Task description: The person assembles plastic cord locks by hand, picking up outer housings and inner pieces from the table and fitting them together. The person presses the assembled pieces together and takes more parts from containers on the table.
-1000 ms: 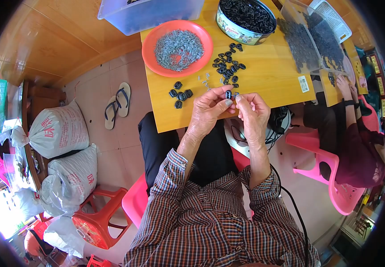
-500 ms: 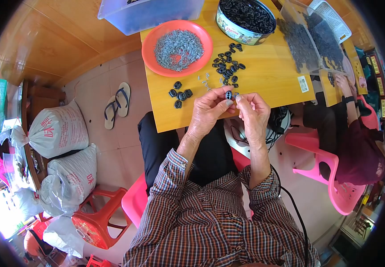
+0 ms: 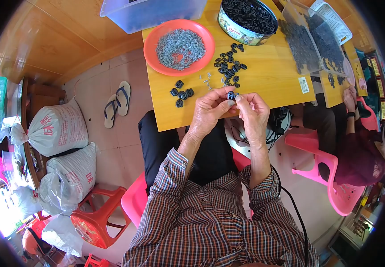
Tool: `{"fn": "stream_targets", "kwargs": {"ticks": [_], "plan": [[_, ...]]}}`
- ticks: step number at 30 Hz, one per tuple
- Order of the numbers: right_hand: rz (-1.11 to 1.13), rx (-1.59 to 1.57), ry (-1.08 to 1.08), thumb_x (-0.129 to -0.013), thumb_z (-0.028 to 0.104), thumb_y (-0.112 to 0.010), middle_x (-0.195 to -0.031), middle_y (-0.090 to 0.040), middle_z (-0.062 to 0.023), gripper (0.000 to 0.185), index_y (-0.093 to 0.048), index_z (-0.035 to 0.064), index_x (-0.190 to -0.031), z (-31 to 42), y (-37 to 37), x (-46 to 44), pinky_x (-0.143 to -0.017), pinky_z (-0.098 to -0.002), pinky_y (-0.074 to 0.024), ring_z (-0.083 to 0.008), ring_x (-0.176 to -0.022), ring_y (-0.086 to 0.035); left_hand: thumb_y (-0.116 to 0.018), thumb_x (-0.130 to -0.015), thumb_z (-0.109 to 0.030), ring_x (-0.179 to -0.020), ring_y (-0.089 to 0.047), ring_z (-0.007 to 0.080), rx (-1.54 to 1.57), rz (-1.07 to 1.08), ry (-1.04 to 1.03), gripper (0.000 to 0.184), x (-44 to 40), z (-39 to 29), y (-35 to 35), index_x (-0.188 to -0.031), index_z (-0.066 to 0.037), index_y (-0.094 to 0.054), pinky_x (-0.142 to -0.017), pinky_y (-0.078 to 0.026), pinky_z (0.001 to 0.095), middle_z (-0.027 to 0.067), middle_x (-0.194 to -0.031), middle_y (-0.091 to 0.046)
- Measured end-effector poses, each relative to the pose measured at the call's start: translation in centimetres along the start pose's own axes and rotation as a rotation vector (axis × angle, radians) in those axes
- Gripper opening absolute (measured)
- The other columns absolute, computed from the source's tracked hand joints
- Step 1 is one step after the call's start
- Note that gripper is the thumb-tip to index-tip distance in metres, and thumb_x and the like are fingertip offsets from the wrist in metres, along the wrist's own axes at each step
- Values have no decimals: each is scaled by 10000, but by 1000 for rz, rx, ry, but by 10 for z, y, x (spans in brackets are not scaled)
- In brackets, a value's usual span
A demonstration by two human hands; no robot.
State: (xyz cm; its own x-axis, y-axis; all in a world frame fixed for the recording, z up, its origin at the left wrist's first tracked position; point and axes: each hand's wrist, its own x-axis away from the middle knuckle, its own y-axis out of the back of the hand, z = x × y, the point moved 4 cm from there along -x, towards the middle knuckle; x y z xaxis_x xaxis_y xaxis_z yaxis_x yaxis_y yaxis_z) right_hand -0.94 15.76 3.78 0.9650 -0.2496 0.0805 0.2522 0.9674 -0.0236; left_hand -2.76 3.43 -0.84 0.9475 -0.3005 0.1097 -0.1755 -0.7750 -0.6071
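"What is held by the hands?"

"A small black part (image 3: 231,95) is pinched by the left hand (image 3: 212,108); the right hand (image 3: 253,112) is placed just beside it; whether anything is gripped there cannot be made out."

"And on the table (image 3: 268,66)?"

"A red plate (image 3: 151,55) is covered with grey pins (image 3: 179,46); a tin (image 3: 241,35) is filled with black pieces (image 3: 249,15); loose parts (image 3: 230,67) are scattered nearer the person; a smaller cluster (image 3: 182,95) is grouped below the plate."

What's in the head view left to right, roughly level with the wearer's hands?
White sack → flip-flops → small cluster of black pieces → left hand → right hand → white label → other person's hand.
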Motion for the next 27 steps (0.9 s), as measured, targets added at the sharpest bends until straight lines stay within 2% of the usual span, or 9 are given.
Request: {"fn": "stream_targets", "kwargs": {"ticks": [12, 14, 18, 24, 27], "plan": [[-3, 7, -23, -857, 92, -659, -658, -535, 39, 130, -585, 19, -779, -2, 1, -1, -472, -168, -351, -7, -554, -440, -571, -899, 20, -818, -632, 104, -11, 25, -4, 333, 0, 0, -1, -1230, -19, -564, -761, -565, 254, 38, -974, -625], [3, 33, -24, -866, 152, -653, -663, -542, 38, 158, -591, 39, -775, -3, 1, 0, -492, -159, -317, -3, -543, -408, -574, -899, 18, -816, -633, 102, -27, 18, -13, 328, 0, 0, -1, -1225, -19, -569, -758, -565, 251, 34, -970, -622], [22, 8, -40, -858, 147, -663, -664, -547, 34, 157, -590, 37, -774, -5, 3, -3, -487, -161, -317, -8, -539, -417, -576, -899, 16, -814, -632, 98, -40, 13, -1, 326, 1, -2, -1, -1223, -19, -571, -757, -565, 247, 32, -969, -618], [141, -189, -209, -835, 114, -677, -673, -571, 7, 136, -590, 35, -768, -14, 13, -11, -468, -162, -321, -27, -528, -449, -586, -895, 15, -784, -629, 102, -81, 46, -45, 321, 1, 1, 1, -1214, -8, -578, -720, -549, 236, 41, -930, -638], [191, -272, -275, -832, 101, -676, -654, -584, -5, 106, -635, 9, -799, -17, 15, -13, -463, -165, -344, -33, -523, -473, -590, -892, 18, -766, -627, 106, -85, 63, -79, 316, 1, 1, 1, -1208, 8, -579, -709, -538, 236, 48, -916, -647]]}}
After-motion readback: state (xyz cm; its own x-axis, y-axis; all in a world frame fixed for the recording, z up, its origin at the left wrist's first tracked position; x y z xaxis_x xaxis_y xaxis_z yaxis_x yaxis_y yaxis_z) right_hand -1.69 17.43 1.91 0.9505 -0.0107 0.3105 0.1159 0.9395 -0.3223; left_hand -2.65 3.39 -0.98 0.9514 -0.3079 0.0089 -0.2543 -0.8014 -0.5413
